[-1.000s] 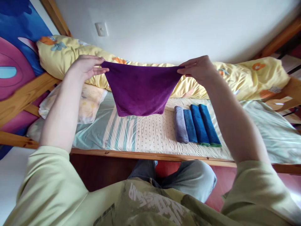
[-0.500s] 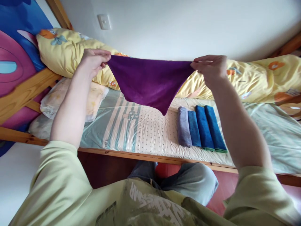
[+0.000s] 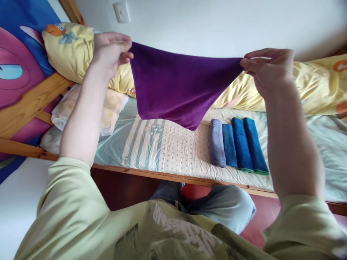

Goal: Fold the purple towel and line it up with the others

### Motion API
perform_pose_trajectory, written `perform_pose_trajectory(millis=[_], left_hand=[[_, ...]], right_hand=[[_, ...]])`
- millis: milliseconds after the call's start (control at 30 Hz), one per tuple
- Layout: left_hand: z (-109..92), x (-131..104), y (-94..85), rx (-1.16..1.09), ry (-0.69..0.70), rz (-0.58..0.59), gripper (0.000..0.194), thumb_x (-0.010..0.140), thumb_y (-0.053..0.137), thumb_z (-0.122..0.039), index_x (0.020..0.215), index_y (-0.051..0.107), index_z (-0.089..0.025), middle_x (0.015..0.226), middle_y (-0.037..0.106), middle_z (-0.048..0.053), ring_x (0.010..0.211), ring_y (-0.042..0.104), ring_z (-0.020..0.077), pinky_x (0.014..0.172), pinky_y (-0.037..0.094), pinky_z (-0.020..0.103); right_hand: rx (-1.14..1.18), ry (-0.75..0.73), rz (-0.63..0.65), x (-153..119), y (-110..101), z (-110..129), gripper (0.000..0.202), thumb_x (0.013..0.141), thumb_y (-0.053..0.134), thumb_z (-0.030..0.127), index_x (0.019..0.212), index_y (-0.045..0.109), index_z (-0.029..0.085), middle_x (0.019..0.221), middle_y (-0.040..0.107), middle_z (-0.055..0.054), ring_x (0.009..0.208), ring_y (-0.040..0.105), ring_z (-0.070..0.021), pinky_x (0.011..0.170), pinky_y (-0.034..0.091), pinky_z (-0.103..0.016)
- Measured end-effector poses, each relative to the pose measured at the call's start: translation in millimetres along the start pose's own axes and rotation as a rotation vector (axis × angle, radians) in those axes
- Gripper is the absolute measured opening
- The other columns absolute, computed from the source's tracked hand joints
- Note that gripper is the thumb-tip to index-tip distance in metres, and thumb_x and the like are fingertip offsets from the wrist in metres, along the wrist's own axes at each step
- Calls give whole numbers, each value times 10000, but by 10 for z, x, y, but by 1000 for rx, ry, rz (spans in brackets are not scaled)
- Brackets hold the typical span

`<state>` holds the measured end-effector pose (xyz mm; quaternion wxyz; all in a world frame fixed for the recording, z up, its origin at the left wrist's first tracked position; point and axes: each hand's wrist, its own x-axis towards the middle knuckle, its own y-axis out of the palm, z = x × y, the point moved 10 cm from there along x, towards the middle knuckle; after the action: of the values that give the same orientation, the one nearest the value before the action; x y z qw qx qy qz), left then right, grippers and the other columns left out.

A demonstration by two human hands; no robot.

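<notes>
A purple cloth [image 3: 179,85] hangs in the air above the bed, its top edge stretched between my two hands. My left hand [image 3: 112,52] pinches its upper left corner, and my right hand [image 3: 271,68] pinches the upper right corner. The cloth's lower edge hangs loose, dipping to a point over the mattress. Below and to its right, a grey rolled towel [image 3: 217,143] lies beside several blue rolled towels [image 3: 230,145], side by side on the sheet.
The bed [image 3: 179,144] has a wooden front rail [image 3: 173,176]. A yellow patterned quilt [image 3: 311,85] runs along the wall, behind the hands. At the left lie a pillow [image 3: 108,112] and a wooden bed end [image 3: 35,104]. A wall switch [image 3: 121,12] sits above.
Both hands have risen and moved further apart, the right hand shifting to the right. The purple cloth is drawn wider and higher between them.
</notes>
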<state>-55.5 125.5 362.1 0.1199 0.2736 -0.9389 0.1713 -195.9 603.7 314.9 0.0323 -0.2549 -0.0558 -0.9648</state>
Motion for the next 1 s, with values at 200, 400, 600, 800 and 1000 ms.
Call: perform_pose_trajectory(millis=[200,400,600,800,1000], left_hand=[[322,98,231,36,-109,22,340,795,846,-162,696,541,-51,794,735,34,1022,724,131,878,522,345],[200,333,336,-1,9,5,351,874,779,-125,1105,629,93,970,761,160,715,748,113,845,598,332],[453,-511,-74,-152,150,-27,316,776,869,-99,1026,708,7,931,760,100,768,741,143,930,628,427],[2317,-2607,-375,-5,-335,-8,528,674,899,-542,1001,799,-139,927,777,128,824,774,292,850,649,410],[3223,-3808,-364,81,-585,68,665,670,827,-698,1045,784,-151,1018,779,158,946,770,333,887,627,401]], right_hand=[[-218,177,-13,26,119,-384,178,698,856,-37,724,750,104,604,669,-19,534,581,-81,575,453,-266],[-307,32,-49,175,170,-359,200,695,910,56,813,766,130,654,691,-11,618,589,-100,630,483,-263],[-404,-149,-1,-842,-47,-76,242,713,905,212,938,815,198,819,755,-53,716,674,-186,690,545,-328],[-421,392,223,-2989,-162,-1205,299,725,836,520,948,780,329,850,767,-42,751,737,-313,677,624,-463],[-252,810,277,-4248,-70,-1906,479,641,839,674,929,706,315,770,757,-40,758,763,-333,699,654,-464]])
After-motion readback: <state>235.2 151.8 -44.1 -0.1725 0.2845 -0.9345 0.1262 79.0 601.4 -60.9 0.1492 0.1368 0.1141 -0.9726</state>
